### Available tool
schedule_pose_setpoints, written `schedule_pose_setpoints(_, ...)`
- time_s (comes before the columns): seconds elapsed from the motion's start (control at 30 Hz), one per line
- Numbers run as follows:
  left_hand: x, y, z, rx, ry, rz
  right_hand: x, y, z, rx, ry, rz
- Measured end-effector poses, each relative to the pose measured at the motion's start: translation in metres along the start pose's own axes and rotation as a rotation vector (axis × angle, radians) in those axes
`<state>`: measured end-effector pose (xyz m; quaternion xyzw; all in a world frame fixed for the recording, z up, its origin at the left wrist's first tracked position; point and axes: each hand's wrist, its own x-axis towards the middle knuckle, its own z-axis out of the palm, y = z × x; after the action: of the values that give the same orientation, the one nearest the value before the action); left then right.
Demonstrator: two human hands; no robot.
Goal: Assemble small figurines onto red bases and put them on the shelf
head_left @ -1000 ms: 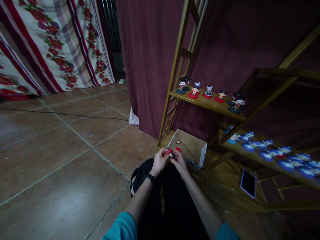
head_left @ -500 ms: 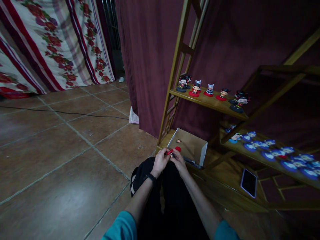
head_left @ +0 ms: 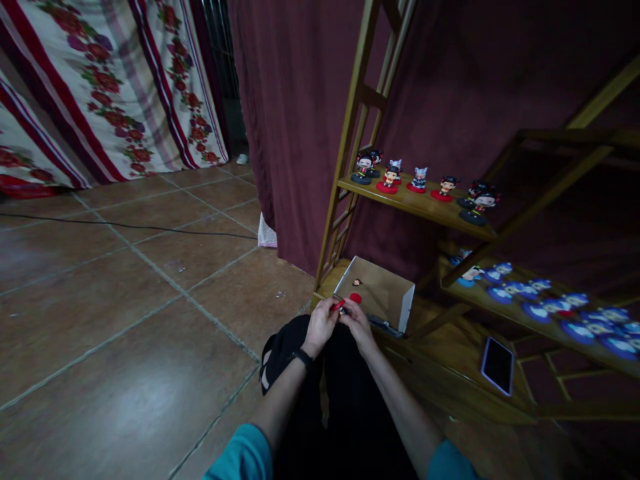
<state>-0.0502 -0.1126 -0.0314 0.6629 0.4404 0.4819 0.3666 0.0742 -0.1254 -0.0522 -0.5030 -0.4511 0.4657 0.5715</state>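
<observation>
Pinching a red piece (head_left: 339, 305) just right of centre in the lower half of the frame, the left hand (head_left: 319, 328) has thumb and fingertips closed on it. Close beside, the right hand (head_left: 358, 324) appears to nip a small dark-and-pale piece (head_left: 343, 311) just below the red one; whether the two pieces touch, I cannot tell. Handling parts this little well calls, I judge, for light fingertip pressure, forearms steadied over the black trousers (head_left: 350, 400) at bottom centre, and small turns of the fingers rather than the wrists. Working over the shallow box (head_left: 387, 293), right of and below centre, would let a slipped part fall near the loose red disc (head_left: 355, 298) lying there instead of onto the tiled floor (head_left: 200, 320) at lower left. The red piece shows as a thin bar, seemingly near edge-on. Its long axis slants across the frame, rising from lower left to upper right, with the right end pointing roughly towards that disc. The dark-and-pale piece is too small and covered to tell its facing or long axis.
</observation>
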Motion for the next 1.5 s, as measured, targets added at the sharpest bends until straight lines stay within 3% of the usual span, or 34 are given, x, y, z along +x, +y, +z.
schedule_pose_setpoints(0.37,0.000,0.004,0.000,-0.144,-0.015,-0.075,-0.006,-0.016,0.001,0.036,0.003,0.062)
schedule_pose_setpoints(0.7,0.008,-0.012,0.006,-0.325,-0.024,-0.177,-0.009,-0.020,-0.005,0.078,0.049,0.163)
schedule_pose_setpoints(0.97,0.013,-0.009,0.003,-0.551,-0.077,-0.323,-0.007,-0.018,-0.005,0.038,0.064,0.124)
schedule_pose_setpoints(1.17,0.015,-0.008,-0.005,-0.682,-0.206,-0.407,-0.003,-0.017,0.002,-0.026,0.047,0.056)
schedule_pose_setpoints(1.5,0.018,-0.014,-0.006,-0.757,-0.174,-0.518,0.002,-0.013,0.009,0.005,0.065,0.078)
